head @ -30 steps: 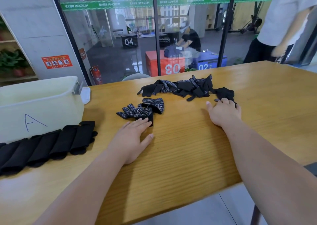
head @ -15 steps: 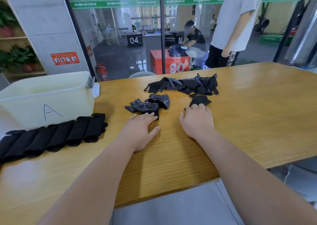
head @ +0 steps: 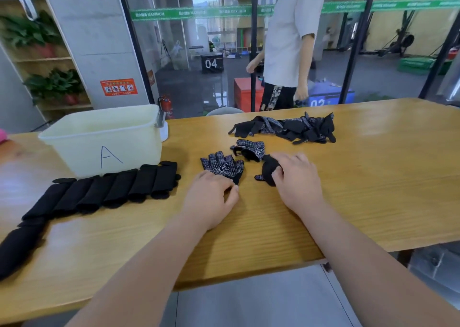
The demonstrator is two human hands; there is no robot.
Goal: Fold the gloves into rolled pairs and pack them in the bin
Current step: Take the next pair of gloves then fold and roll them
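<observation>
A dotted black glove (head: 221, 166) lies palm-up on the wooden table (head: 373, 177). My left hand (head: 211, 197) sits at its cuff, fingers bent, thumb and fingertips pinching the cuff's edge. My right hand (head: 296, 179) grips a plain-side black glove (head: 266, 173) just to the right, with its fingers curled over it. A second dotted glove (head: 249, 148) lies crumpled behind these. A pile of loose gloves (head: 286, 130) lies farther back. Several rolled black pairs (head: 112, 189) form a row in front of the cream bin (head: 104, 140) marked "A".
The bin stands at the table's left rear, and the row of rolls runs diagonally toward the left front edge. A person in a grey shirt (head: 291, 40) stands behind the table by the glass wall (head: 211, 52). A shelf with plants (head: 47, 52) is far left.
My right hand dragged one black glove from the far pile toward me, next to the dotted glove. My left hand's fingers went from flat to bent at the glove's cuff. The view shifted.
</observation>
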